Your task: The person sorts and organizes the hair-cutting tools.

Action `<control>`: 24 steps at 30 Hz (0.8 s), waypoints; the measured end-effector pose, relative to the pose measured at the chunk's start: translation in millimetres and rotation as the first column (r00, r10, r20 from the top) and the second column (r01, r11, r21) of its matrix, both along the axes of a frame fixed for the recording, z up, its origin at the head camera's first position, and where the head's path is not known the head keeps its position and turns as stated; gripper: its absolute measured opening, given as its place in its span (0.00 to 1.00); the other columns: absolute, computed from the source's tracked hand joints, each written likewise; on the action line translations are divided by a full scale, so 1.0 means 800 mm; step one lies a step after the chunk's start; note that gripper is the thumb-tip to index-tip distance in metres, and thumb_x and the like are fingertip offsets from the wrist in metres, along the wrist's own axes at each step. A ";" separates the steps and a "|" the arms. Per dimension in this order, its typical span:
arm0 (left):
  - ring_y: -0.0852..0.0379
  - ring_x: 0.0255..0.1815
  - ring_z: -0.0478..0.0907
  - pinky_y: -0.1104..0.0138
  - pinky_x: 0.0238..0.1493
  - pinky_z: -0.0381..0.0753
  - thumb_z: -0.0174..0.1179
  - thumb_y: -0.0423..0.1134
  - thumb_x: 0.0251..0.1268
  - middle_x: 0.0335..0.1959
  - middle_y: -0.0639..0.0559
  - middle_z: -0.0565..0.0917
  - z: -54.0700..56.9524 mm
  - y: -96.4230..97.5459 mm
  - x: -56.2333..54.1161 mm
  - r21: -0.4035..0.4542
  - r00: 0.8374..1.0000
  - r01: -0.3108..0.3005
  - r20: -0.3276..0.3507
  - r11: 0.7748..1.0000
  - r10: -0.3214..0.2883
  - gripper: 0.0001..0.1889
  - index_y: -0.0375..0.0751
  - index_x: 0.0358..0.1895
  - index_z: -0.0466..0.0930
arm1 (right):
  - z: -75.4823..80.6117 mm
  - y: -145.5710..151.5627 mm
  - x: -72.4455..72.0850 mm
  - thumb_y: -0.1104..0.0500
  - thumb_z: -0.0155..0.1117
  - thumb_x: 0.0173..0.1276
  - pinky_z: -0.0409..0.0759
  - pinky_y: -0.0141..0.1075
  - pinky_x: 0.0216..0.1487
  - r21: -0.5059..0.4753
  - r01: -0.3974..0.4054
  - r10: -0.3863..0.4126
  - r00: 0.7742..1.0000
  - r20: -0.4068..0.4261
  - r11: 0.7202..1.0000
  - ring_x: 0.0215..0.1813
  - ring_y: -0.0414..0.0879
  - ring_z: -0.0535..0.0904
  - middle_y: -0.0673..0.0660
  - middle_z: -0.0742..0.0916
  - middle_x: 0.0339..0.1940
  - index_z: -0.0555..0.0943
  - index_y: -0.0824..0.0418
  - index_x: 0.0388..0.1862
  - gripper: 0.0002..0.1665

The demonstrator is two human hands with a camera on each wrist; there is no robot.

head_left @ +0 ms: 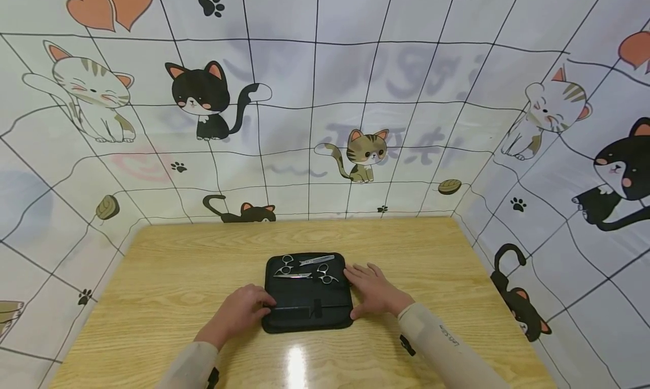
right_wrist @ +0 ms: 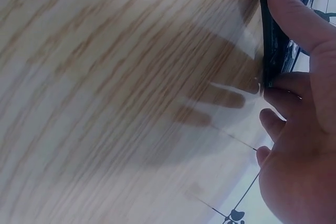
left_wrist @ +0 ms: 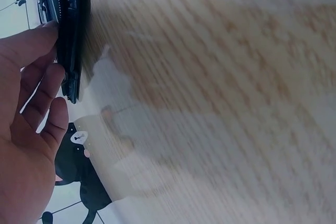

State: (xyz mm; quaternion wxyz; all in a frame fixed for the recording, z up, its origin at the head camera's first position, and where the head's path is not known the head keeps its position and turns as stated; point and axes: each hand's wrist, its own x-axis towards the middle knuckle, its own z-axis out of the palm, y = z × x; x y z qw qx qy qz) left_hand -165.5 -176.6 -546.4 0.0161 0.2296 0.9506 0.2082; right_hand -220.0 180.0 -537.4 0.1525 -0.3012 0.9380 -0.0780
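Observation:
A black zip case (head_left: 304,320) lies open and flat on the wooden table. In its upper half sit a pair of scissors (head_left: 326,276) and a second pair with a broader blade (head_left: 316,260). A strap (head_left: 317,307) crosses the flap pocket in its lower half. My left hand (head_left: 242,310) pinches the case's left edge between bent fingers and thumb; the left wrist view shows the thumb against the zip edge (left_wrist: 73,30). Along the right edge my right hand (head_left: 374,290) rests with spread fingers, thumb towards the near corner, touching the case side (right_wrist: 270,40).
The wooden table (head_left: 203,253) surrounds the case, with a bright reflection in front of it. Behind and on both sides hangs a white sheet (head_left: 284,123) with cat drawings and grid lines, meeting the table's back edge.

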 end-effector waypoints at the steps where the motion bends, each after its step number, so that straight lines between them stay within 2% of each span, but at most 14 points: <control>1: 0.65 0.41 0.79 0.64 0.44 0.83 0.69 0.38 0.58 0.37 0.63 0.87 0.000 0.000 -0.001 0.003 1.000 -0.008 0.001 1.000 0.008 0.06 0.53 0.38 0.89 | 0.000 0.000 0.000 0.32 0.74 0.49 0.45 0.56 0.78 0.002 0.000 0.000 1.000 -0.004 1.000 0.80 0.55 0.55 0.55 0.62 0.79 0.57 0.59 0.78 0.65; 6: 0.66 0.40 0.78 0.65 0.44 0.82 0.69 0.37 0.57 0.37 0.63 0.86 0.001 0.000 -0.002 0.024 0.999 -0.048 0.015 0.999 0.048 0.07 0.54 0.38 0.88 | 0.001 0.003 -0.001 0.32 0.74 0.48 0.46 0.57 0.78 0.003 -0.002 0.002 1.000 -0.020 1.000 0.79 0.55 0.56 0.55 0.63 0.79 0.59 0.60 0.77 0.64; 15: 0.66 0.40 0.79 0.64 0.45 0.82 0.68 0.36 0.59 0.38 0.63 0.86 0.001 0.002 -0.007 0.038 0.996 -0.080 -0.021 0.996 0.081 0.07 0.54 0.38 0.88 | 0.002 0.010 -0.003 0.35 0.75 0.50 0.48 0.58 0.77 -0.013 -0.013 0.013 0.999 -0.044 1.000 0.78 0.56 0.58 0.57 0.67 0.77 0.61 0.60 0.76 0.61; 20: 0.63 0.41 0.80 0.62 0.46 0.83 0.67 0.35 0.59 0.37 0.62 0.85 0.001 0.005 -0.011 0.050 0.992 -0.109 -0.066 0.993 0.112 0.07 0.52 0.38 0.88 | 0.001 0.015 -0.006 0.41 0.72 0.58 0.49 0.58 0.77 -0.015 0.002 -0.003 0.999 -0.045 1.000 0.78 0.56 0.60 0.58 0.68 0.76 0.63 0.59 0.75 0.52; 24: 0.58 0.43 0.82 0.59 0.49 0.82 0.67 0.34 0.60 0.39 0.59 0.86 -0.002 0.006 -0.016 0.056 0.981 -0.166 -0.094 0.984 0.171 0.07 0.51 0.40 0.87 | 0.000 0.018 -0.009 0.46 0.67 0.65 0.50 0.58 0.77 -0.046 0.041 -0.043 0.998 -0.048 0.998 0.77 0.55 0.61 0.58 0.69 0.75 0.65 0.60 0.74 0.43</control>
